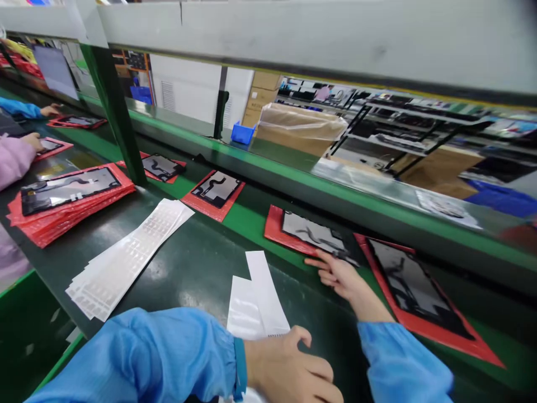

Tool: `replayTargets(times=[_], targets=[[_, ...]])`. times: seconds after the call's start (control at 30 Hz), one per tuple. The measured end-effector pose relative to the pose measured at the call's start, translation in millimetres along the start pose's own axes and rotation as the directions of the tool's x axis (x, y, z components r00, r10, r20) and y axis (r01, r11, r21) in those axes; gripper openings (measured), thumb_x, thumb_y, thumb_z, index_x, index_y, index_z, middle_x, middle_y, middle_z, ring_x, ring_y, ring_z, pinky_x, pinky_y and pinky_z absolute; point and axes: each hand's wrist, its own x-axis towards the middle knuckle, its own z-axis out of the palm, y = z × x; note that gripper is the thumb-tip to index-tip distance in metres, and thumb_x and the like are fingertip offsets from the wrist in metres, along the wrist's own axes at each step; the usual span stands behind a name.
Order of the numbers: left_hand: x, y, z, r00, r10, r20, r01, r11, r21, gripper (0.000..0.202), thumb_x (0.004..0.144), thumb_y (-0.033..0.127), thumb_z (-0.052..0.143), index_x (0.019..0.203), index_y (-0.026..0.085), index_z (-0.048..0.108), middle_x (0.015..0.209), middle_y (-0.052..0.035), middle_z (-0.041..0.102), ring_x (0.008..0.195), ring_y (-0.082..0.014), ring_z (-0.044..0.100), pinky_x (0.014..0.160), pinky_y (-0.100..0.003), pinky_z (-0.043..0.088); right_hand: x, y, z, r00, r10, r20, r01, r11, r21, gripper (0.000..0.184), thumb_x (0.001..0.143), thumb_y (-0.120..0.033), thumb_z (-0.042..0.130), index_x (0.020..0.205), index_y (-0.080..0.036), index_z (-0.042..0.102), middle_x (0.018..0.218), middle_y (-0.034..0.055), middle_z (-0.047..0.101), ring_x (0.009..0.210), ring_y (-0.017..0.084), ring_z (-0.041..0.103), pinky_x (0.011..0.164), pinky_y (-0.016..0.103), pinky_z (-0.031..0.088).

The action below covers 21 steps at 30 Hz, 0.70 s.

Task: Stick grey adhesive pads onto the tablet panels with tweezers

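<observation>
Nearest the camera, a blue sleeve [168, 352] reached in from the left; its left hand [293, 366] had bent fingers, beside white paper strips [255, 302], and whether it gripped anything could not be told. The right hand [338, 274] had loosely parted fingers, the tips at the near edge of a red bag [274, 224]; a firm grip could not be made out. On that bag, upon the green belt [252, 226], lay a screen [302, 224], grey-backed and dark-edged, with a dark curved ribbon. A second screen [403, 268] lay on red just to the right, and a third [216, 190] farther left, green belt between. The dark desk [201, 280] ran along the belt's near side, carrying fanned label sheets [134, 252]; a raised green ledge [369, 196] bounded the far side.
</observation>
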Motion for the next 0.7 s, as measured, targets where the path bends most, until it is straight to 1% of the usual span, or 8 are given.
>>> replayTargets(times=[0.1,0.17,0.27,0.33,0.47,0.57,0.63,0.7], targets=[[5.7,3.0,-24.9,0.999,-0.006,-0.053,0.018,0.974,0.226,0.029,0.103,0.052,0.048,0.122,0.061,0.067,0.141,0.0157,0.062,0.121,-0.0189,0.055,0.081,-0.041,0.051,-28.4,16.1,3.7,0.996,-0.021,-0.081,0.007,0.985,-0.174,0.047,0.07,-0.059,0.076,0.085,-0.026,0.048,0.053,-0.0032,0.053,0.037,0.016,0.042,0.037,0.025,0.03],[14.2,-0.4,-46.6,0.999,-0.042,-0.032,0.049,0.969,0.244,0.027,0.101,0.058,0.047,0.114,0.059,0.071,0.141,0.0147,0.062,0.119,-0.0199,0.056,0.079,-0.043,0.052,-60.4,33.6,-0.3,0.979,-0.159,-0.128,0.093,0.905,-0.415,0.039,0.078,-0.058,0.067,0.089,-0.026,0.047,0.056,-0.0033,0.054,0.043,0.02,0.053,0.044,0.027,0.036],[23.7,-34.6,-73.0,0.916,-0.388,0.101,0.385,0.922,0.049,0.03,0.099,0.058,0.051,0.098,0.043,0.076,0.12,0.0046,0.072,0.098,-0.0201,0.061,0.086,-0.046,0.05,-108.1,56.7,-6.9,0.957,-0.29,-0.018,0.219,0.76,-0.611,0.028,0.09,-0.055,0.052,0.091,-0.026,0.049,0.061,-0.0028,0.057,0.043,0.02,0.058,0.043,0.027,0.036],[17.0,-81.6,-83.5,0.741,-0.641,0.2,0.642,0.764,0.067,0.03,0.094,0.061,0.059,0.098,0.035,0.073,0.105,-0.0008,0.073,0.093,-0.022,0.063,0.09,-0.048,0.046,-129.9,64.4,-8.7,0.944,-0.325,0.054,0.285,0.726,-0.626,0.027,0.094,-0.053,0.05,0.09,-0.027,0.05,0.06,-0.0045,0.056,0.041,0.019,0.058,0.042,0.026,0.037],[-37.1,-198.6,-101.1,0.414,-0.906,0.089,0.861,0.421,0.286,0.038,0.096,0.053,0.056,0.101,0.017,0.069,0.102,-0.0154,0.071,0.103,-0.0358,0.063,0.095,-0.057,0.037,-142.4,63.8,-7.1,0.92,-0.386,0.07,0.343,0.706,-0.62,0.022,0.099,-0.048,0.048,0.089,-0.027,0.049,0.057,-0.0077,0.052,0.04,0.016,0.057,0.041,0.024,0.038],[-91.8,-263.0,-122.2,0.136,-0.989,-0.059,0.92,0.104,0.377,0.058,0.1,0.059,0.043,0.111,0.007,0.063,0.114,-0.0221,0.067,0.117,-0.0396,0.057,0.103,-0.059,0.03,-138.8,60.9,-5.8,0.902,-0.428,0.053,0.364,0.69,-0.626,0.019,0.101,-0.043,0.046,0.09,-0.028,0.048,0.056,-0.0092,0.05,0.038,0.015,0.058,0.041,0.023,0.036],[-122.0,-289.6,-135.7,-0.075,-0.986,-0.149,0.913,-0.128,0.388,0.069,0.096,0.068,0.047,0.121,0.005,0.059,0.128,-0.0276,0.061,0.127,-0.0426,0.051,0.107,-0.064,0.029,-137.0,60.9,-5.4,0.886,-0.459,0.061,0.39,0.669,-0.633,0.016,0.102,-0.039,0.045,0.091,-0.028,0.047,0.056,-0.0098,0.05,0.039,0.015,0.059,0.041,0.023,0.035],[-143.2,-308.8,-143.4,-0.23,-0.956,-0.181,0.887,-0.282,0.366,0.084,0.089,0.075,0.053,0.126,0.0,0.056,0.138,-0.0365,0.052,0.133,-0.0509,0.044,0.104,-0.068,0.03,-136.1,61.8,-5.1,0.875,-0.479,0.066,0.406,0.653,-0.64,0.013,0.103,-0.037,0.044,0.093,-0.028,0.047,0.057,-0.0103,0.05,0.04,0.014,0.06,0.041,0.023,0.035]])
